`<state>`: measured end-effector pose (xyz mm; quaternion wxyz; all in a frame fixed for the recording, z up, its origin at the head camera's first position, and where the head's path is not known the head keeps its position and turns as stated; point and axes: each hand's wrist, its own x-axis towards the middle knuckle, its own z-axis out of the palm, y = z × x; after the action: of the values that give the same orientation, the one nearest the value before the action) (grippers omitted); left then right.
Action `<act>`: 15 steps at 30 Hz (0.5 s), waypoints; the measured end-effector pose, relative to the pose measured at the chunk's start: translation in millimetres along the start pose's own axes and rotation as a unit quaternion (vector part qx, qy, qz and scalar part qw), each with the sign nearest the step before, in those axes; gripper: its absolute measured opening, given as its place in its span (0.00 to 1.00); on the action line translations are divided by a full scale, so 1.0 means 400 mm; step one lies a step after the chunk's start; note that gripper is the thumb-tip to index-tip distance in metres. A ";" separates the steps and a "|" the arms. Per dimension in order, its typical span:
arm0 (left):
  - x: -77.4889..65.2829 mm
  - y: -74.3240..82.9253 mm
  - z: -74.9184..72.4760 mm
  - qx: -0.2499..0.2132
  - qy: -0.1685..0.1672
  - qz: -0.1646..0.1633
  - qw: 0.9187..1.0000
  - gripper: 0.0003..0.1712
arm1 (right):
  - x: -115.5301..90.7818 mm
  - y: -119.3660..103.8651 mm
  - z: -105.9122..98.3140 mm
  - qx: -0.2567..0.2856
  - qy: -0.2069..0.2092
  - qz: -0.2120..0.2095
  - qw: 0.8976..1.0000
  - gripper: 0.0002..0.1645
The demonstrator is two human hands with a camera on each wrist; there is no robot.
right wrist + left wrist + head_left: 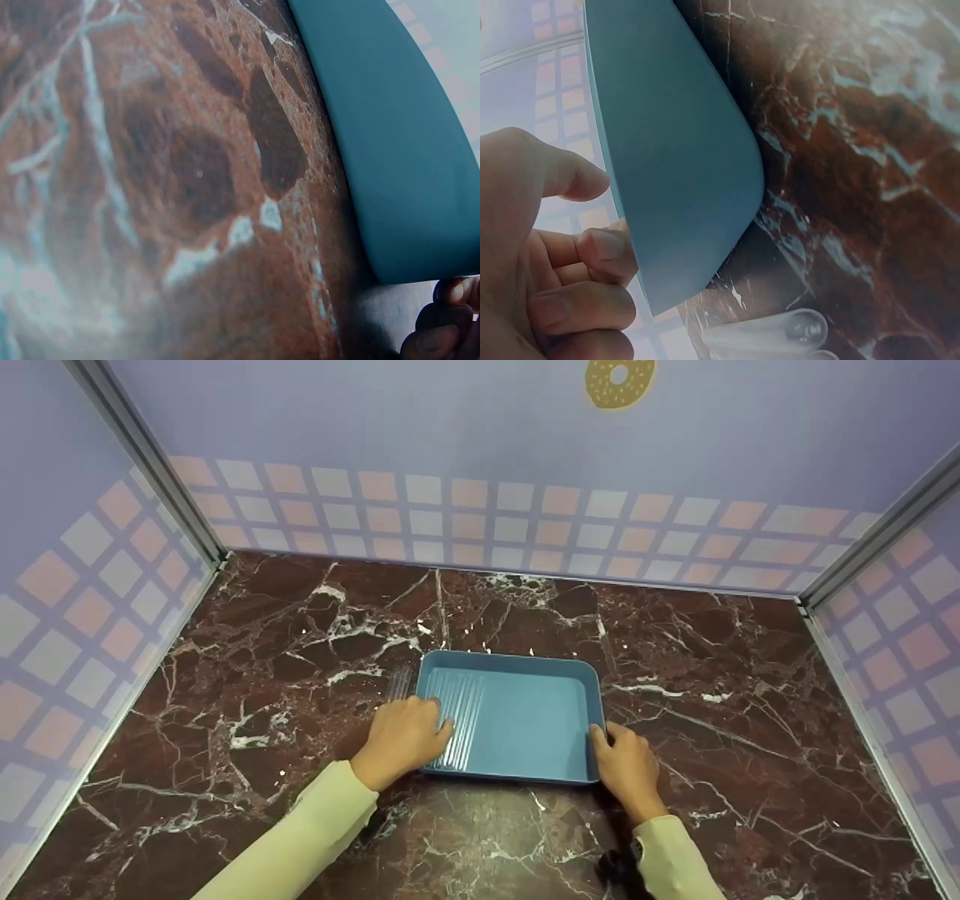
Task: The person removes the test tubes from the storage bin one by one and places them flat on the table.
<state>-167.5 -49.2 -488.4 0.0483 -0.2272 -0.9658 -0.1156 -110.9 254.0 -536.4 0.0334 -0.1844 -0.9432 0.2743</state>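
A blue rectangular tray (pixel 536 727) lies on the marbled table. Several clear tubes (pixel 466 727) lie side by side along its left end. My right hand (pixel 628 765) grips the right rim, thumb over the inner side; in the right wrist view, curled fingers (pixel 442 330) show by the corner of the tray (pixel 405 150). The left hand (pixel 401 735) is at the left rim, its thumb over the tubes. In the left wrist view its fingers (pixel 581 307) are curled beside the tray wall (pixel 675 157); the frames do not show whether they grip anything.
More clear tubes (pixel 400 682) lie on the table just outside the tray's left side; a clear tube end (pixel 780 330) shows in the left wrist view. Checked lilac walls (pixel 480 514) enclose the back and both sides of the table (pixel 750 780).
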 end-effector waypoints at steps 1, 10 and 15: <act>0.000 0.001 0.001 -0.001 0.001 0.003 1.000 0.26 | 0.000 0.000 0.000 0.001 0.000 0.000 1.000 0.24; -0.002 0.013 0.004 0.011 0.015 0.023 1.000 0.27 | 0.002 0.004 0.000 0.007 -0.009 -0.003 1.000 0.22; -0.002 0.017 0.007 0.015 -0.001 0.016 1.000 0.27 | 0.002 0.001 0.001 -0.002 -0.008 -0.002 1.000 0.24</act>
<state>-163.9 -43.1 -490.0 0.0525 -0.2423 -0.9636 -0.0999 -111.6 254.4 -537.1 0.0263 -0.1810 -0.9444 0.2733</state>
